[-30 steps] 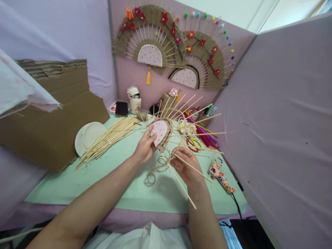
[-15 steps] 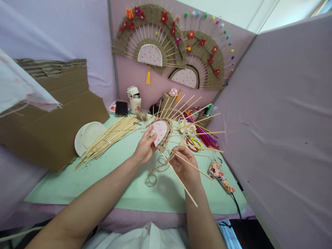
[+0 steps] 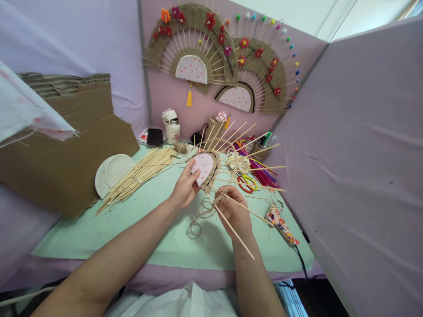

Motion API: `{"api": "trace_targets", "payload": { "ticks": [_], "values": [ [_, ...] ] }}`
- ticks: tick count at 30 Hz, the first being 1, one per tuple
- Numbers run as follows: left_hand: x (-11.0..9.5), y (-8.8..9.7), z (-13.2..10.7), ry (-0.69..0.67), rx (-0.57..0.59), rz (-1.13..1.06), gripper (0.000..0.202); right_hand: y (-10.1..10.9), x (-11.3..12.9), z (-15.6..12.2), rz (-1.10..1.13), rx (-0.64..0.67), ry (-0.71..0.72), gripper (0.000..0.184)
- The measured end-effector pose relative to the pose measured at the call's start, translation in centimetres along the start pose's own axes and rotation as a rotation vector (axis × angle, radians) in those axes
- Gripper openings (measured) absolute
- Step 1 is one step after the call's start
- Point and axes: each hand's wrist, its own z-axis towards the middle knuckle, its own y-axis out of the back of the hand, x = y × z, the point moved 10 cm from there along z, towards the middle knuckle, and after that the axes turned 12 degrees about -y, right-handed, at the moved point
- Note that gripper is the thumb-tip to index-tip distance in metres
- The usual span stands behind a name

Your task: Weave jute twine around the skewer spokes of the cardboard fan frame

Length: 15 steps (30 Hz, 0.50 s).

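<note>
Head view, table: pale green top (image 3: pixel 158 237) inside lilac cloth-covered panels (image 3: pixel 357 154); a bundle of thin sticks (image 3: pixel 139 180) lies left of the hands, beside white plates (image 3: pixel 114 174); brown cardboard (image 3: pixel 69 163) leans farther left
Back wall: two finished fans (image 3: pixel 191 69) with red flowers hang on pink; a white bottle (image 3: pixel 172 131) stands below them
Right side: scissors (image 3: pixel 247 184) and a patterned glue gun (image 3: pixel 282 225) lie on the green top
Fan piece: dotted half-round (image 3: pixel 203 166) held above the table, its sticks fanning up and rightward
Left hand: (image 3: pixel 186 187) forearm reaching in from lower left; thumb on the dotted face, fingers behind, clamped on its edge
Right hand: (image 3: pixel 235 212) forearm rising from below, wrist bent inward; fingertips pinched together on twine (image 3: pixel 205 210) by the lowest sticks; loose coils hang between the hands
</note>
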Motion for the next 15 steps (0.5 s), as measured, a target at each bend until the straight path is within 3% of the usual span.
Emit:
{"api": "trace_targets", "payload": {
  "ticks": [15],
  "values": [
    [-0.21, -0.02, -0.27, -0.001, -0.038, 0.013, 0.059, 0.33, 0.09, -0.15, -0.009, -0.036, 0.100, 0.018]
  ]
}}
